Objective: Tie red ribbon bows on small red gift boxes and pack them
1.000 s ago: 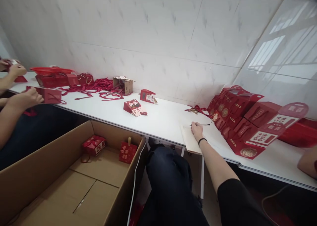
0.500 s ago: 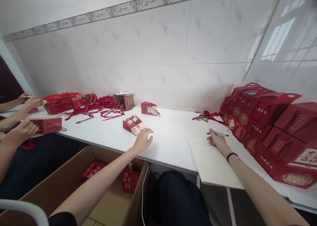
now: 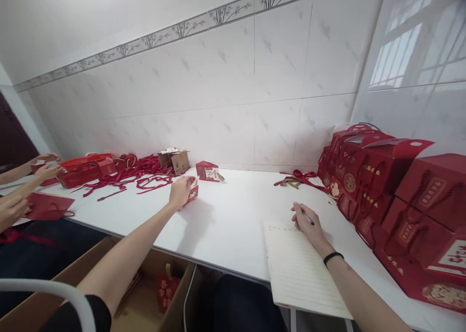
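My left hand [image 3: 179,193] is closed around a small red gift box [image 3: 193,192] with a printed pale front, over the white table [image 3: 233,210]. The hand hides much of the box, which looks tilted. In my right hand [image 3: 306,226] a pen [image 3: 308,218] rests between thumb and fingers. That hand lies over the top edge of a lined notebook [image 3: 296,269], which overhangs the table's front edge. Another red box [image 3: 207,172] with a tan tab stands behind my left hand, near the wall.
Stacked red gift boxes [image 3: 378,186] line the right side. Red ribbons [image 3: 302,177] lie beside them; more ribbons [image 3: 145,169] and a cardboard box [image 3: 178,162] are at the back left. A co-worker's hands [image 3: 14,210] hold a red bag [image 3: 51,206]. Below is an open carton [image 3: 145,293].
My left hand has closed on the printed red box and turned it up from where it lay. My right hand keeps the pen, its tip now less visible. The view has shifted.
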Demonstrator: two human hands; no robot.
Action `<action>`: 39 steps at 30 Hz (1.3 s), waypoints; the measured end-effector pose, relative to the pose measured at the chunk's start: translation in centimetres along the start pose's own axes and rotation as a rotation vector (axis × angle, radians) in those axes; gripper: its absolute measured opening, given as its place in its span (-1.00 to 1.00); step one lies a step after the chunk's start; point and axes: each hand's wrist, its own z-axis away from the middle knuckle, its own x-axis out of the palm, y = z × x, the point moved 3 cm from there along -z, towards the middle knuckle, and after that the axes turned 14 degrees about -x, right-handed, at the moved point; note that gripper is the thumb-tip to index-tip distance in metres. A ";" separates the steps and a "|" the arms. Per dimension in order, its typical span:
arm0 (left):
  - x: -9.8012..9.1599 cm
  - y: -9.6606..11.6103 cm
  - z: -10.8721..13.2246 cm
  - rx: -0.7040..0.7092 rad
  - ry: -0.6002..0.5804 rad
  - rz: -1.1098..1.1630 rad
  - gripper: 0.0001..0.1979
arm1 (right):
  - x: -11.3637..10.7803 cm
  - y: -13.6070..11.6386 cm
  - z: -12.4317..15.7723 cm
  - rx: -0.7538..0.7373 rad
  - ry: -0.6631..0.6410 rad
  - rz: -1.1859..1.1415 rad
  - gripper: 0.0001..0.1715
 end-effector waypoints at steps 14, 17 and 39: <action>-1.0 13.8 8.1 0.033 -0.521 0.442 -0.74 | 1.9 -13.4 2.7 -0.780 -0.118 0.194 -0.79; -1.7 14.4 9.6 -0.004 -0.590 0.440 -0.86 | 3.0 -15.7 4.5 -0.789 -0.222 0.197 -0.76; -0.3 9.7 15.1 0.190 -0.696 0.698 -0.46 | 7.4 -13.7 4.5 -0.512 -0.349 -0.051 -0.87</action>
